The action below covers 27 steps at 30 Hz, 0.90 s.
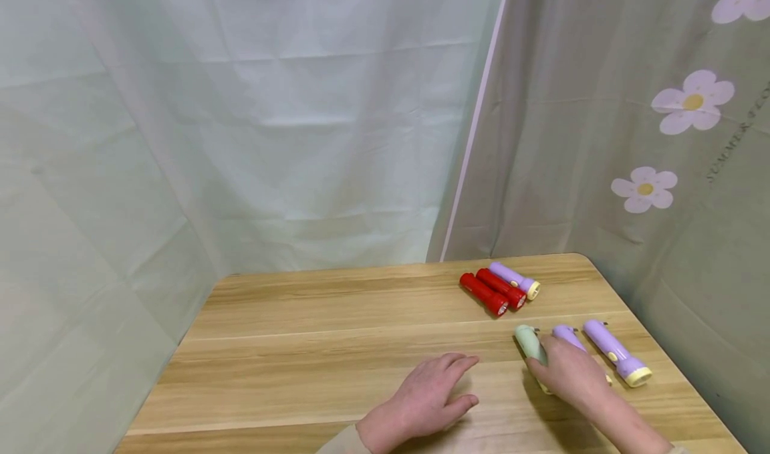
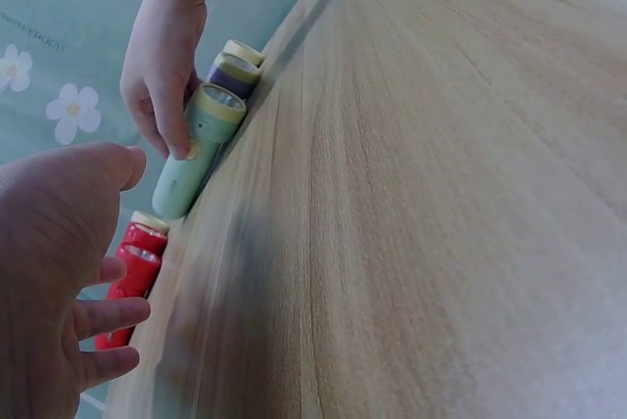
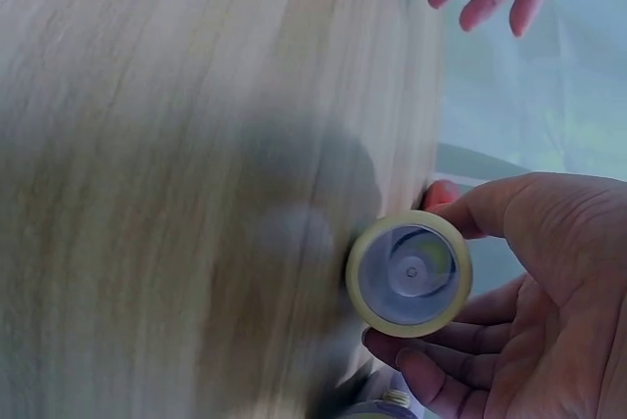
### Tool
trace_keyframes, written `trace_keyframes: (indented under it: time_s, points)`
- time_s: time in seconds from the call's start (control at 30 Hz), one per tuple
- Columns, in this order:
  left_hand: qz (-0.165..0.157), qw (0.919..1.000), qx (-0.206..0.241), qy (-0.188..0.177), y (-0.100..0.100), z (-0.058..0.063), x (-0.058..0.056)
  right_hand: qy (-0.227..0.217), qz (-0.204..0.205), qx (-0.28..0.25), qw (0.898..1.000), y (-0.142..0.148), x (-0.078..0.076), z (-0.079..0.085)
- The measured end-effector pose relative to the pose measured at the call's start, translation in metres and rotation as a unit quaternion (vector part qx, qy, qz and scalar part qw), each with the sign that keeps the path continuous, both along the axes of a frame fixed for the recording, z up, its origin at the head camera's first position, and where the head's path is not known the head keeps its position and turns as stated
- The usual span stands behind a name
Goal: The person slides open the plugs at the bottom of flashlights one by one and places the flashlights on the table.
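My right hand (image 1: 573, 372) grips a light green flashlight (image 1: 527, 341) at the right of the table, thumb on one side and fingers on the other. Its round lens with a pale yellow rim (image 3: 360, 287) faces the right wrist camera. Right beside it lies a purple flashlight (image 1: 566, 334), partly covered by the hand, and a second purple flashlight (image 1: 610, 347) lies farther right. To the left, my left hand (image 1: 423, 398) is held over the wood with fingers spread and nothing in them.
Two red flashlights (image 1: 482, 293) and another purple flashlight (image 1: 510, 277) lie side by side near the back right of the wooden table (image 1: 313, 347). Pale curtains (image 1: 325, 126) hang around the table, with flowers printed on the right one.
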<state>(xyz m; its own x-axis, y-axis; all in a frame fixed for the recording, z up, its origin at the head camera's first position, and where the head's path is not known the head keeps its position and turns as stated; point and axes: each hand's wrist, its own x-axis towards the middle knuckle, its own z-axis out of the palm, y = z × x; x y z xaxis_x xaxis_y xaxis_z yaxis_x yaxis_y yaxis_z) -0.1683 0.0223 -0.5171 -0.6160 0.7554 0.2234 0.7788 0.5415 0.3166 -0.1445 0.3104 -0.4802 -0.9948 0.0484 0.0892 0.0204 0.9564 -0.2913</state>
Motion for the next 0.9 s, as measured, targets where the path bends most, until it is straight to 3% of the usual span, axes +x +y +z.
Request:
trace_keyframes:
  time_s: [0.23, 0.47, 0.67, 0.9]
  points:
    - [0.003, 1.0000, 0.003, -0.002, 0.000, 0.000, 0.001, 0.038, 0.021, 0.024, 0.999, 0.001, 0.003, 0.010]
    - [0.007, 1.0000, -0.002, 0.005, -0.004, 0.000, -0.001, 0.070, 0.011, 0.045, 0.996, 0.004, 0.004, 0.020]
    - [0.018, 0.9997, -0.014, 0.007, -0.011, 0.004, -0.001, 0.098, 0.020, 0.059, 0.993, 0.012, -0.005, 0.026]
    - [0.026, 0.9991, -0.027, 0.019, -0.019, 0.010, -0.001, 0.093, 0.024, 0.072, 0.993, 0.027, -0.023, 0.033]
